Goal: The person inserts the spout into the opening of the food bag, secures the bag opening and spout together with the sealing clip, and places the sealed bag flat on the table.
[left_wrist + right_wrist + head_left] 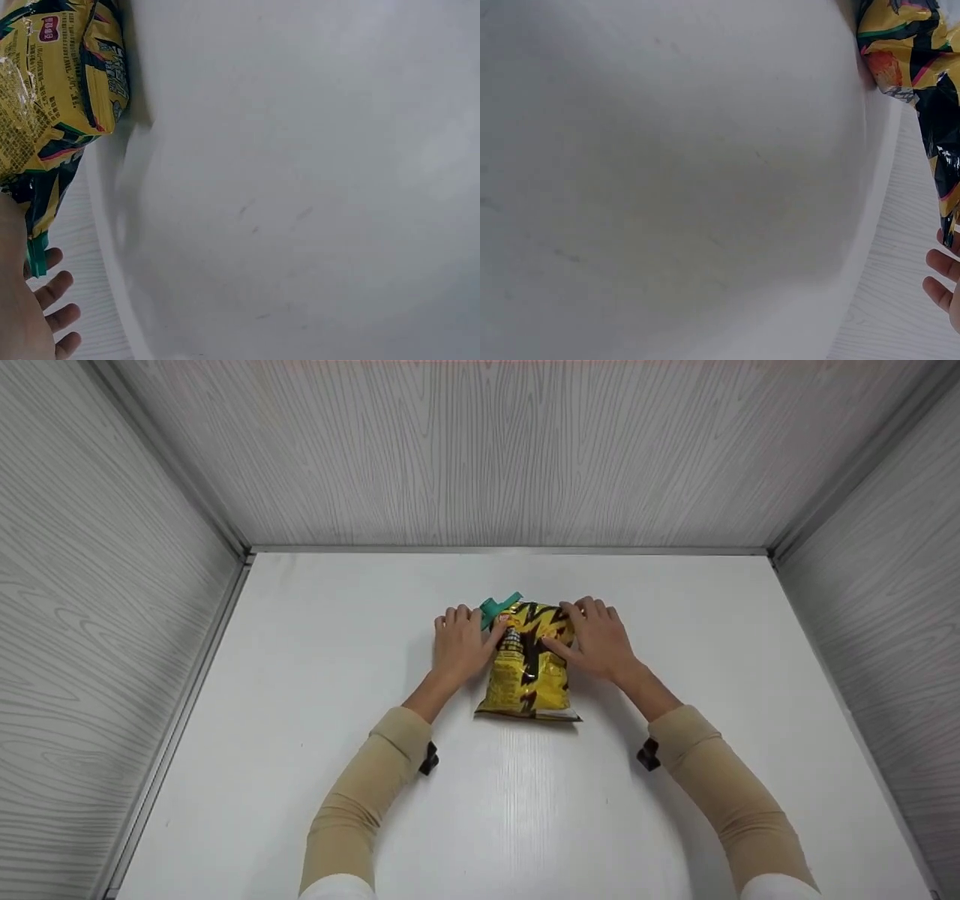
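A yellow-and-black snack bag [529, 675] lies on the white table with its crimped bottom edge toward me. A green bag clip [501, 606] sits at its top left corner, one arm angled out beyond the bag's top edge. My left hand [459, 645] pinches that corner and the clip, thumb on the bag's front. In the left wrist view the clip's end [37, 256] shows beside the spread fingers. At the opposite top corner, my right hand [600, 637] pinches the bag between thumb and index finger. The right wrist view shows the bag's folded top narrowing toward the fingertips [941, 264].
The white table [525, 810] is bounded by grey wood-grain panels at the back [487, 457], left and right. Metal edging runs along the table's sides and back. A small black device sits at each wrist, next to the tan sleeves [360, 787].
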`<state>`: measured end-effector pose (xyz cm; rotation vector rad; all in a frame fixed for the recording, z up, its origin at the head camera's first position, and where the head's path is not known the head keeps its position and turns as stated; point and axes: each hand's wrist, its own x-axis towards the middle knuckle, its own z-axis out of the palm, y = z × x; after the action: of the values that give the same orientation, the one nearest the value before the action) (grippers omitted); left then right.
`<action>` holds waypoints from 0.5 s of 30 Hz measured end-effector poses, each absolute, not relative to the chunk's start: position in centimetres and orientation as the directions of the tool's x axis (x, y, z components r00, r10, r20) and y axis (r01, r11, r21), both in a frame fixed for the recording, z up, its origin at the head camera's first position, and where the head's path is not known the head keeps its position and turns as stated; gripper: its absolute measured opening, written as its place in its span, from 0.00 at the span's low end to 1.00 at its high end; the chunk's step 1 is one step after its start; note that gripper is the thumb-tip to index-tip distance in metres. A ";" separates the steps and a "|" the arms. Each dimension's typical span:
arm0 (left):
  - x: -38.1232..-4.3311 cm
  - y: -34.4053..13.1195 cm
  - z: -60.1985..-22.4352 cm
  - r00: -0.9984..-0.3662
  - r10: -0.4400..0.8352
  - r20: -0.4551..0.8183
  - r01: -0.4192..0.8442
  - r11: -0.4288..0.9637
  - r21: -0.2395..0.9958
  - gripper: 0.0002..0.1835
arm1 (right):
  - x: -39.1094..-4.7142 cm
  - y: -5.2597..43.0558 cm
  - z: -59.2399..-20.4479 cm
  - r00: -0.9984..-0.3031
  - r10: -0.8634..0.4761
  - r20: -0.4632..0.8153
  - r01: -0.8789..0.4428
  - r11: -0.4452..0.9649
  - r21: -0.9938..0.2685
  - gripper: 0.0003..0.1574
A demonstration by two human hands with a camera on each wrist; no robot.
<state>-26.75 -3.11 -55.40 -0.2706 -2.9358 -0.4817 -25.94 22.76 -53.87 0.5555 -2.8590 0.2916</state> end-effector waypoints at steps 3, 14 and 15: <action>-26.7 -3.1 -55.5 -0.973 0.155 0.172 0.202 0.933 0.299 0.42 | -25.9 22.8 -54.0 -0.908 -0.344 0.239 -0.385 0.911 -0.149 0.56; -26.8 -3.4 -56.2 -0.963 0.176 0.205 0.228 0.936 0.270 0.39 | -26.1 22.5 -54.1 -0.915 -0.346 0.205 -0.379 0.912 -0.154 0.54; -26.8 -3.4 -56.2 -0.962 0.176 0.208 0.229 0.936 0.268 0.39 | -26.1 22.5 -54.1 -0.916 -0.347 0.202 -0.379 0.913 -0.151 0.54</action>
<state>-26.80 -3.39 -56.25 -0.3072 -2.9120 -0.4357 -26.10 22.47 -54.07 0.5558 -2.9042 0.2805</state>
